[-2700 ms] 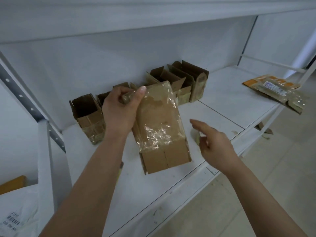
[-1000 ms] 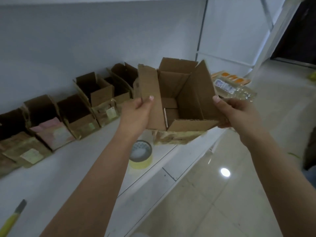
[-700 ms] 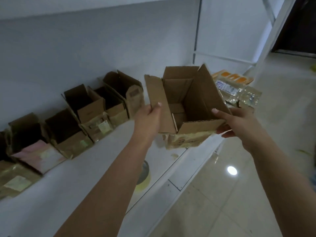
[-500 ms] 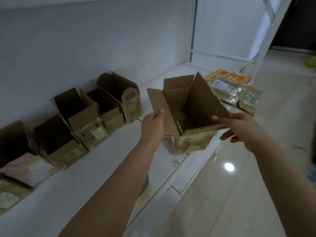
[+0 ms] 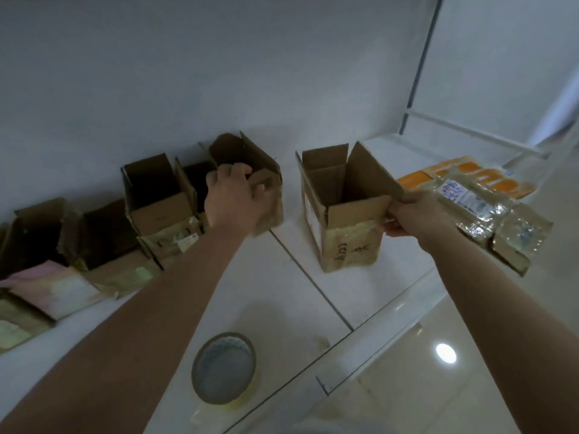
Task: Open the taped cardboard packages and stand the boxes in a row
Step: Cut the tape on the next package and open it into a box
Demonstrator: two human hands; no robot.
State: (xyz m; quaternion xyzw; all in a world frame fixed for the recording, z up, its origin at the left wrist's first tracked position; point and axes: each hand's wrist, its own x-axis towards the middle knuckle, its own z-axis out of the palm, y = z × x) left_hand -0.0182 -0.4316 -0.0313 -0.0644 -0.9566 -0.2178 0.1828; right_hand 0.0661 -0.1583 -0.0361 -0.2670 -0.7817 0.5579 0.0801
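Nearest the camera, a roll of tape (image 5: 224, 368) lies flat on the white shelf (image 5: 291, 296), close to its front edge. Further in, an open cardboard box (image 5: 344, 214) stands upright on the shelf with its flaps up. Dark handwriting on its taped front wall reads something like "A222", though the marks are too rough to be sure. The right hand (image 5: 407, 214) pinches the box's front right corner at the flap, fingers curled onto the cardboard. To the left, well apart from this box, the left hand (image 5: 233, 195) grips the front flap of the end box (image 5: 250, 173) in a row of open boxes (image 5: 156, 195) standing along the back wall; small pale labels on their fronts are unreadable. On the right, taped packages (image 5: 488, 211) lie flat near the shelf's edge, one with a white and blue printed label too blurred to read, with orange packets (image 5: 463, 173) behind them.
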